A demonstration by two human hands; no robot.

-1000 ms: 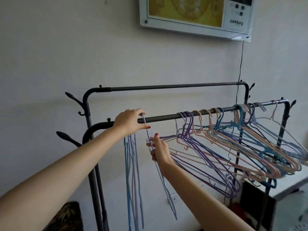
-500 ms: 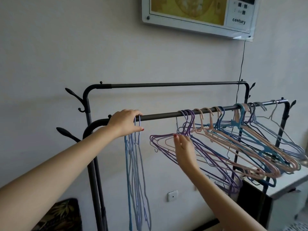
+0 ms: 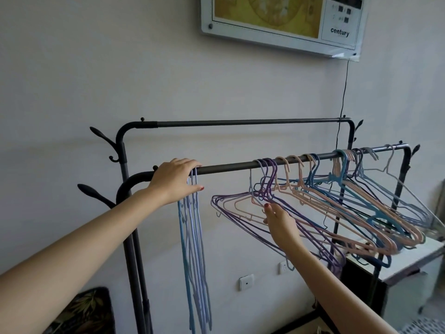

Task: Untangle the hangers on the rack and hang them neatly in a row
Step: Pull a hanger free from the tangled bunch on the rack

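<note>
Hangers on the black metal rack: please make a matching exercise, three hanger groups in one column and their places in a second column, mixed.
1. light blue thin hangers
2. purple wire hangers
3. grey wire hanger

A. far right end of the front rail
B. hanging straight down under the left hand
C. at the fingertips of the right hand

Pairs: 1-B, 2-C, 3-A
</note>
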